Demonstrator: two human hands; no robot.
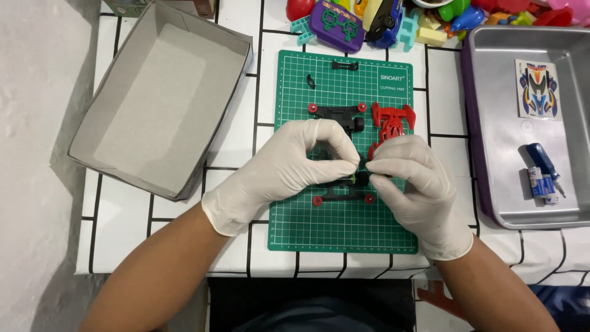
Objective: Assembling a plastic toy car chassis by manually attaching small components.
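Head view looks straight down at our two hands in white gloves, meeting over a green cutting mat [344, 227] on a white table with black grid lines [236, 129]. Our left hand [289, 166] curls in from the left, thumb and forefinger pressed together on a small part at the middle of a black toy car chassis [341, 190]; the part itself is too small to name. Our right hand [412, 184] comes in from the right, its fingertips likewise pinched at the same spot, so that both hands almost touch. The chassis lies flat on the mat, mostly hidden under our fingers, with red rollers showing at its near corners and again at its far end. Just beside the right hand, toward the far edge, a red car body shell [392, 123] rests on the mat. Two small black pieces [344, 64] lie near the mat's far edge. To the left sits an open grey cardboard box [110, 110]. To the right a metal tray [491, 123] holds a sticker sheet [539, 89], a blue screwdriver [544, 161] and batteries [539, 183]. Colourful plastic toys [369, 21] crowd the table's far edge.
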